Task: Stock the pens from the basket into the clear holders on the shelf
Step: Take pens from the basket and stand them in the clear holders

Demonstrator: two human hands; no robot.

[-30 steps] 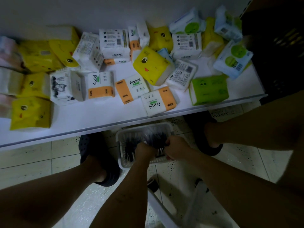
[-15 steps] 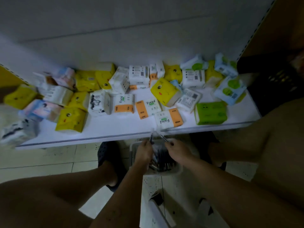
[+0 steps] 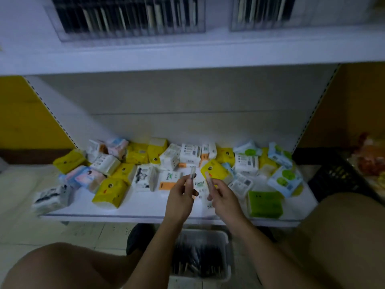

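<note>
A dim shop aisle, with a white shelving unit between yellow side panels. The upper shelf (image 3: 187, 57) carries the left clear holder (image 3: 129, 15) and the right clear holder (image 3: 262, 13). Both are cut off by the top edge and smeared by blur, so the dark items standing in them read only as rows of stripes.

On the floor at the near edge, between the person's bare knees, sits a pale basket (image 3: 226, 243). The left forearm hides its left side. The basket pens (image 3: 198, 259) form a dark heap in which single ones cannot be told apart.

Both hands are raised above the basket, in front of the lower shelf (image 3: 150, 205), and well below the holders. The left hand (image 3: 180, 200) has its fingers curled round the left pen (image 3: 192, 174), a pale stick pointing up and away. Just to its right, apart from it, the right hand (image 3: 224, 198) pinches the right pen (image 3: 208, 180) the same way. Whether each hand grips one pen or several is too blurred to tell.

Behind the hands, tissue packs (image 3: 110, 191) lie scattered on the lower shelf, some yellow ones with cartoon faces. An orange-and-white pack (image 3: 169, 180) reads "Facial", and a green pack (image 3: 265, 204) lies nearer on the right. A black crate (image 3: 337, 174) stands at the far right.
</note>
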